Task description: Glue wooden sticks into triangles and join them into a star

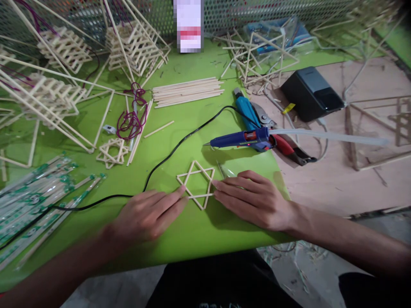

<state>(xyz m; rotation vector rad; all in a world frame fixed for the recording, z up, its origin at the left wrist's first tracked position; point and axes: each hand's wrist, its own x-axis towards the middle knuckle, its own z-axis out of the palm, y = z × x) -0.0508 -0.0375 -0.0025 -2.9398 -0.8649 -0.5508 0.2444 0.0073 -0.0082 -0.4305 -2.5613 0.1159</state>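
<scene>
A six-pointed star of thin wooden sticks lies on the green tabletop in front of me. My left hand holds its left side, fingertips pressed together at the left and lower-left corners. On the opposite side, my right hand has its fingertips on the right and lower-right corners. A blue glue gun with a long clear glue stick lies beyond the star, nozzle to the left. Its small red light shows. Next to my right hand is a pointed clear plastic piece, partly hidden.
Behind lies a bundle of sticks. Stacked stick frames and purple string stand to the left, above wrapped sticks. Red-handled pliers and a dark box lie right. A black cord crosses the table.
</scene>
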